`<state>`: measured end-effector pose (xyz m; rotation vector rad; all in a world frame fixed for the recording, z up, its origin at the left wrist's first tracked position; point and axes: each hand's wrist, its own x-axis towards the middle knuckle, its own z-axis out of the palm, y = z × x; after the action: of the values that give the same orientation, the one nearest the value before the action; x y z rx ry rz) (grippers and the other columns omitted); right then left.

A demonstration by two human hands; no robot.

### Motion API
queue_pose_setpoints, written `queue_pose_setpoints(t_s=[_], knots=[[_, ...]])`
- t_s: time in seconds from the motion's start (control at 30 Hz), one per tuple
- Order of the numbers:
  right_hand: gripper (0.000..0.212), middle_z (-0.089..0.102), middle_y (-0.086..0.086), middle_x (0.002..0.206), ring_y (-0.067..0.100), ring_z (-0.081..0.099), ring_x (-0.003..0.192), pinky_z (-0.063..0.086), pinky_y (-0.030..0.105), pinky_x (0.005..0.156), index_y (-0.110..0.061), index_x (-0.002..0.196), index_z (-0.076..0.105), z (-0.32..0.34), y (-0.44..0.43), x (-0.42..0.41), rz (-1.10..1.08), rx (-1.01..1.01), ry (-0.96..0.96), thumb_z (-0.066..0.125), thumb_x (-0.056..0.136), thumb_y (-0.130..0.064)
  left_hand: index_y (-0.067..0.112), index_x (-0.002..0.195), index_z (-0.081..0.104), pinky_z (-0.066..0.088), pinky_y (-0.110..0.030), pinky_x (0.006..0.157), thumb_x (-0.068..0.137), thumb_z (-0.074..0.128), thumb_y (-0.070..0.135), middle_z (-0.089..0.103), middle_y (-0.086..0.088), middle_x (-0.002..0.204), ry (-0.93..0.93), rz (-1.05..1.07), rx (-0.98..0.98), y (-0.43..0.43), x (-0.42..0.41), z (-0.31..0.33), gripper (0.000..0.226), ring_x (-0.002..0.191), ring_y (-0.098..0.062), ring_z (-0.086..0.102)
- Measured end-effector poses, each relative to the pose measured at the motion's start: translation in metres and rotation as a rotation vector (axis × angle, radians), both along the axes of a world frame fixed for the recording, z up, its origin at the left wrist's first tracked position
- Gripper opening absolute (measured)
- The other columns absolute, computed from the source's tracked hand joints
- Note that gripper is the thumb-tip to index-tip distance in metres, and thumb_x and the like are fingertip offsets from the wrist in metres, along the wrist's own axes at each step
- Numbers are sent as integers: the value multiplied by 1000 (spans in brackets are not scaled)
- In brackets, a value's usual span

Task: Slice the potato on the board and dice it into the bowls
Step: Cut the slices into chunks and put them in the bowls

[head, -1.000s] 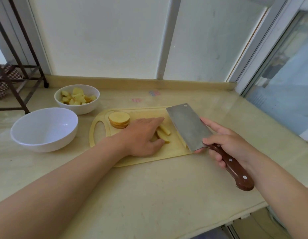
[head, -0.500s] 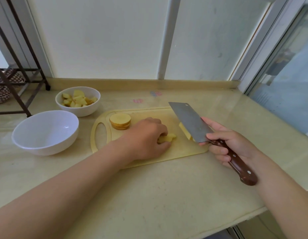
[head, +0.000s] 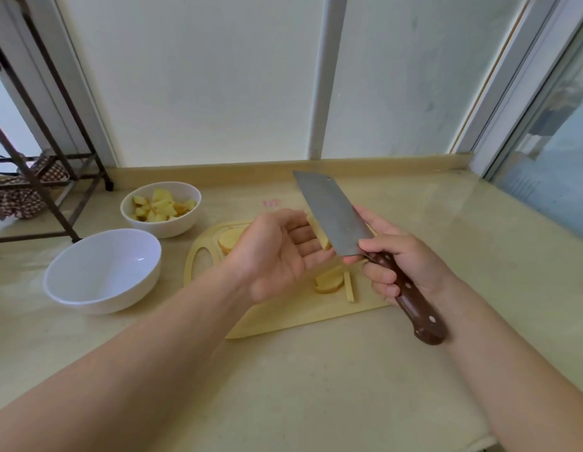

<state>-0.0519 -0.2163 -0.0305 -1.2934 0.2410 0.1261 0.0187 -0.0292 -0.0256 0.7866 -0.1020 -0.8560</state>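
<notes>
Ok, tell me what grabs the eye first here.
The cleaver, gripped by the right hand at centre, hangs tilted above the cutting board. The open left hand touches potato strips against its blade. At left, a small bowl holds potato chunks behind a larger white bowl.

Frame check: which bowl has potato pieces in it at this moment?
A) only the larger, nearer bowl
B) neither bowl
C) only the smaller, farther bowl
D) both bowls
C: the smaller bowl holds a heap of yellow potato chunks, while the larger bowl in front of it shows only its bare white inside.
</notes>
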Motion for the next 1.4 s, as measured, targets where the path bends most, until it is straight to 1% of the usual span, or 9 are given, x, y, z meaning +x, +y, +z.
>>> queue_pose_setpoints(t_s=[0.23,0.37,0.47,0.57,0.77,0.97,1.1,1.23,1.4], knots=[[65,72,19,77,8,40,33,34,17,31,-36,153,45,3,-21,-7,-142,-125,-30,43,100,2,-4,112,62,58,-30,72,98,53,3,68,-19,93,-273,162,284,3,10,-3,19,79,-22,66],[69,73,25,82,12,43,36,36,20,32,-38,154,43,8,-33,-24,-173,-278,-10,46,99,4,12,115,68,56,-28,81,92,66,22,72,2,89,-1008,214,922,4,9,-15,26,83,-12,67],[78,75,27,85,18,49,39,42,26,35,-50,148,42,14,-30,-39,-191,-462,47,51,96,7,16,125,65,51,-26,89,94,61,30,69,6,103,-1403,56,1115,3,2,-22,34,93,-9,62],[80,76,17,76,25,55,42,48,32,39,-58,135,43,19,-18,-54,-213,-640,85,49,93,9,18,138,54,51,-32,92,88,64,41,64,7,110,-1382,-38,1121,3,0,-17,56,98,-12,60],[85,64,18,75,23,60,36,44,25,36,-48,160,23,19,13,-74,-209,-750,120,37,96,4,20,146,35,40,-30,96,72,64,73,52,1,132,-1580,-155,1284,-6,-20,-19,96,124,-20,45],[84,64,20,76,24,61,39,49,29,40,-48,160,22,16,22,-67,-216,-741,130,36,95,3,18,145,37,37,-29,98,86,63,50,52,-3,133,-1615,-55,1207,-14,-28,-28,72,122,-23,43],[82,66,17,64,24,61,37,47,27,39,-46,160,25,18,18,-67,-228,-760,148,37,96,3,17,142,44,40,-28,99,86,61,32,56,-3,131,-1634,-58,1138,-8,-21,-30,60,120,-22,49],[83,67,17,65,24,61,37,45,25,38,-45,162,20,23,13,-70,-213,-793,167,39,97,3,20,139,48,44,-27,96,83,63,33,54,2,129,-1628,-131,1132,-1,-14,-21,59,116,-17,50],[82,67,8,50,26,64,41,48,26,41,-52,160,16,31,10,-72,-107,-899,188,37,98,-2,26,134,46,45,-35,97,79,63,43,48,8,119,-1586,-294,1290,8,-4,-9,60,110,-16,47]])
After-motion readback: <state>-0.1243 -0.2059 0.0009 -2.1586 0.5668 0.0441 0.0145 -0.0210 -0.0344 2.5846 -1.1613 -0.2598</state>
